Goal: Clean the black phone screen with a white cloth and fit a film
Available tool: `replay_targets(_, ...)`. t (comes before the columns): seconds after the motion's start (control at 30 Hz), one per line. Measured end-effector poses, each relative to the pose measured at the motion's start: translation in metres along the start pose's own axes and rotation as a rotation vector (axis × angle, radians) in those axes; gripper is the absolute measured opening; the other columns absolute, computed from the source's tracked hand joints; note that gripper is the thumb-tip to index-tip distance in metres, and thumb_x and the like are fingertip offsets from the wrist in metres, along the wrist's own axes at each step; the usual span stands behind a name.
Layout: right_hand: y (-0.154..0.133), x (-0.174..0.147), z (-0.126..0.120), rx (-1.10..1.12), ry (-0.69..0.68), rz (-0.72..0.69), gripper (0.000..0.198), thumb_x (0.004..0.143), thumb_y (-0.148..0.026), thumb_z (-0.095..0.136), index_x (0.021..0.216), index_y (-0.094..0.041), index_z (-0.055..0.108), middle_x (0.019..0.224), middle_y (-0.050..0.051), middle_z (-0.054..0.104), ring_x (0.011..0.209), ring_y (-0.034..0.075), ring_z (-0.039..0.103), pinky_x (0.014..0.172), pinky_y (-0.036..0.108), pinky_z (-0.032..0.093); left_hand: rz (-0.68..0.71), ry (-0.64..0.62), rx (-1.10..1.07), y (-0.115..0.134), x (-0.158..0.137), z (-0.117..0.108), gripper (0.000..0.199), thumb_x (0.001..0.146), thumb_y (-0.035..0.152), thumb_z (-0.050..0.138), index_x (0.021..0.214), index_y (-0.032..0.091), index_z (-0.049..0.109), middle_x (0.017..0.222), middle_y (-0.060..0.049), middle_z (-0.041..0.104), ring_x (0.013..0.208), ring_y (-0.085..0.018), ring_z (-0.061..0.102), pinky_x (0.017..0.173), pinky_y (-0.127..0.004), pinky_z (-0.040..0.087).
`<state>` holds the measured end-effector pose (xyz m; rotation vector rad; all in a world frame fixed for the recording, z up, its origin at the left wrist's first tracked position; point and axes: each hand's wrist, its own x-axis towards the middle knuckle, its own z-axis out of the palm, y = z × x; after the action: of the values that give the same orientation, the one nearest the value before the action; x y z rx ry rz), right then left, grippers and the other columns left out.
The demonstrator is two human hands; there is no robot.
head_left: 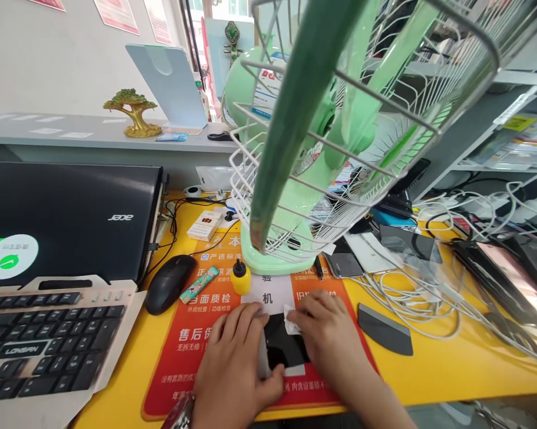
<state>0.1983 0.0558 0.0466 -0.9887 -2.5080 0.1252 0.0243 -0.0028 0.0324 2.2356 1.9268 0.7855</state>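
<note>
Black phone [283,345] on mat [179,357] nr desk edge: left hand [237,363] fingers pinching it, right hand [326,339] pinching wipe [290,322].

Fan [295,179] blocks ahead; mouse [169,283] left, cables [411,292] right; bare yellow desk [465,369] nr right edge.

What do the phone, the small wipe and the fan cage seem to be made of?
The phone looks like glossy black glass: its face is flat and shiny. The wipe under the right hand seems to be thin white tissue or cloth, as it is crumpled. The fan cage looks like white-coated metal wire, with thin stiff bars. The left hand holds the phone's edge.
</note>
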Motion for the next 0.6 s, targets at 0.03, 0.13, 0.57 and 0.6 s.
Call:
replay_targets(0.03, 0.001, 0.000, 0.000, 0.004, -0.015, -0.020, 0.010, 0.090, -0.012, 0.067, 0.087, -0.022, 0.066, 0.085, 0.001, 0.064, 0.089, 0.019, 0.049, 0.077, 0.033, 0.032, 0.006, -0.005, 0.005, 0.000, -0.001, 0.000, 0.052, 0.068, 0.028, 0.067, 0.120, 0.023, 0.062, 0.132, -0.003, 0.067, 0.127, -0.027, 0.056, 0.107, -0.045, 0.036)
replay_targets(0.13, 0.016, -0.008, -0.011, 0.011, -0.051, -0.100, 0.013, 0.091, -0.012, 0.062, 0.089, -0.023, 0.068, 0.084, 0.000, 0.064, 0.085, 0.018, 0.051, 0.074, 0.032, 0.033, 0.047, -0.009, 0.055, -0.001, -0.001, -0.002, 0.052, 0.070, 0.028, 0.066, 0.122, 0.022, 0.059, 0.134, -0.005, 0.066, 0.128, -0.028, 0.055, 0.106, -0.046, 0.037)
replay_targets(0.57, 0.173, -0.202, -0.104, -0.460, 0.292, 0.252, 0.022, 0.090, -0.029, 0.059, 0.108, -0.030, 0.073, 0.097, 0.010, 0.071, 0.084, 0.027, 0.068, 0.080, 0.047, 0.051, 0.227, 0.040, 0.264, -0.005, 0.003, -0.008, 0.057, 0.074, 0.031, 0.063, 0.128, 0.017, 0.055, 0.132, -0.007, 0.065, 0.122, -0.026, 0.055, 0.101, -0.039, 0.036)
replay_targets(0.6, 0.182, -0.214, -0.103, -0.446, 0.309, 0.260, 0.025, 0.089, -0.028, 0.061, 0.111, -0.030, 0.072, 0.098, 0.010, 0.071, 0.083, 0.027, 0.069, 0.081, 0.047, 0.051, 0.229, 0.038, 0.268, -0.006, 0.003, -0.008, 0.056, 0.075, 0.031, 0.063, 0.129, 0.017, 0.055, 0.132, -0.007, 0.065, 0.122, -0.026, 0.055, 0.101, -0.038, 0.036)
